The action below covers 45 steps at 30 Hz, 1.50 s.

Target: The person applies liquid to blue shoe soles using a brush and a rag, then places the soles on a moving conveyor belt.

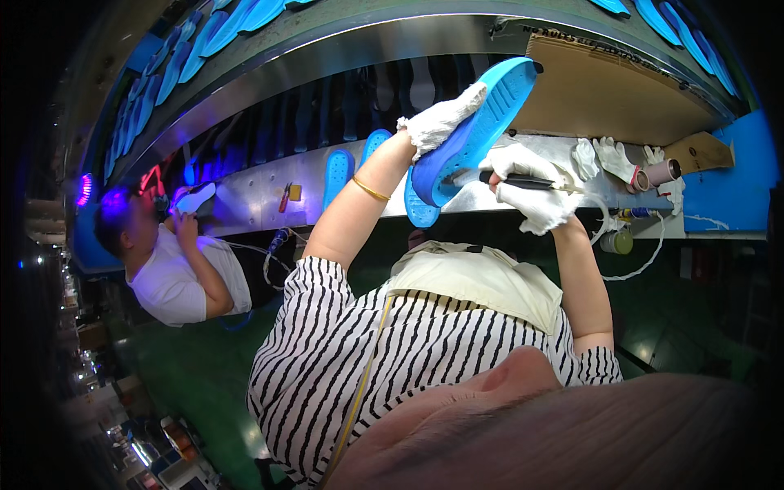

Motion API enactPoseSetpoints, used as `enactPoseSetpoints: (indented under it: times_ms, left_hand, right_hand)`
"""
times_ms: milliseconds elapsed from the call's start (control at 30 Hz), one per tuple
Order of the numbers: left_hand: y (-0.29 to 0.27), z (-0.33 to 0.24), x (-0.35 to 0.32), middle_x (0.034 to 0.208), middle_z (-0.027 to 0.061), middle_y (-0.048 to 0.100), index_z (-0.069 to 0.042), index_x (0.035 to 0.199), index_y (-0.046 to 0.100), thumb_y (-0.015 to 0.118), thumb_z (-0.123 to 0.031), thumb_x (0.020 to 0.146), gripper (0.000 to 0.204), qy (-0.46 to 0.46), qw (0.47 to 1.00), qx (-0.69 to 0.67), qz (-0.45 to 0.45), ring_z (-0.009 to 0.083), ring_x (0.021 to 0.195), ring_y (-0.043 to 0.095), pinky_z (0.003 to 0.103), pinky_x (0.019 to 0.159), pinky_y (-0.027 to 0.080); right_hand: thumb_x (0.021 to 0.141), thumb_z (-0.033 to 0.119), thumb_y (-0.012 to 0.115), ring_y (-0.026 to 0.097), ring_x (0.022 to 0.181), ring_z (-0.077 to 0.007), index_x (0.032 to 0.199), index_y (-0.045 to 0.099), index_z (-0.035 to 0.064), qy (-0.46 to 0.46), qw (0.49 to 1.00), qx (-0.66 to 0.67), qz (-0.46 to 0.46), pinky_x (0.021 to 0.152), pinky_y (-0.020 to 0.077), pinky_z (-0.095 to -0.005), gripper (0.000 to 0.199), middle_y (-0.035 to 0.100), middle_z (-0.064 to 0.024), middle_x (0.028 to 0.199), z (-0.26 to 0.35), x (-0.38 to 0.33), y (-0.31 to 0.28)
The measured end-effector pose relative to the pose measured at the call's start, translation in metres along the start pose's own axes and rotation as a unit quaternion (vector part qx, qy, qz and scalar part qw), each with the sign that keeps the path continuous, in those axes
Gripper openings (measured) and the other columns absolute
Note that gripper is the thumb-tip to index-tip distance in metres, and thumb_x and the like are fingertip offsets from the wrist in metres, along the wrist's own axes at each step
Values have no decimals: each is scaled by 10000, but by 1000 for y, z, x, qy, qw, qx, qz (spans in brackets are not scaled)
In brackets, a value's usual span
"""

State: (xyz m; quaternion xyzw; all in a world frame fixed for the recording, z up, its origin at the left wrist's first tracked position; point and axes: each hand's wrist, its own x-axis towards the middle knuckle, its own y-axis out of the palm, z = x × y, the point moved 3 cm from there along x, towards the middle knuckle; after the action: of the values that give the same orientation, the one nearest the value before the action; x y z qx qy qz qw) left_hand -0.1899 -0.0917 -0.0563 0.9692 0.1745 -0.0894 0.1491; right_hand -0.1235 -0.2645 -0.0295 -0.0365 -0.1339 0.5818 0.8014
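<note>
My left hand [445, 122], in a white glove, is closed around a blue shoe sole [502, 91] and holds it tilted above the metal bench. The sole has a patterned face and a darker blue side. In my right hand [532, 196], also gloved, is a slim black-handled tool [527, 181]. Its tip points left at the sole's lower end; whether it touches is blurred. A pale cord hangs near my right wrist. On the bench just left of and below the held sole lie more blue soles, including one sole [337, 175] beside my left forearm.
A conveyor [343, 33] carrying several blue soles curves along the far side. Cardboard [604, 90], spare white gloves [612, 155] and a tape roll [663, 170] lie at right. To the left, a co-worker [184, 265] handles a pale sole; a red-handled tool [285, 198] lies between us.
</note>
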Motion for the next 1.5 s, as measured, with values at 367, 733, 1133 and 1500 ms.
enactPoseSetpoints:
  times_ms: [367,733,1133,1500]
  left_hand:
    - [-8,-7,-5,1240,96,555,-131,1422,372,503,-593,882,723,-19,998,33,43,164,1007,582,333,876,505]
    - [-49,-14,-26,1323,185,502,-58,1373,407,357,-735,838,865,123,930,-344,33,349,1174,524,480,1067,360]
    - [38,63,-31,1271,182,541,-10,1343,426,488,-490,931,636,0,905,-411,115,299,1149,547,421,1016,432]
    - [53,50,-20,1258,175,528,-40,1386,339,376,-732,828,890,64,918,-389,30,307,1093,566,441,967,467]
  right_hand:
    - [650,-39,605,571,786,-155,769,591,36,-64,996,-57,-8,697,482,-280,142,594,-52,839,4,3,-15]
    - [781,-41,671,610,873,-126,971,580,26,-63,994,50,-76,801,502,-279,221,646,-87,978,-1,-9,-44]
    - [809,-51,636,618,801,-114,979,576,-2,-116,955,-20,-273,747,511,-258,187,634,-63,895,-16,3,-34]
    - [731,-95,619,622,728,-155,967,592,-1,-216,949,-138,-182,681,519,-274,255,590,-92,893,9,-9,-10]
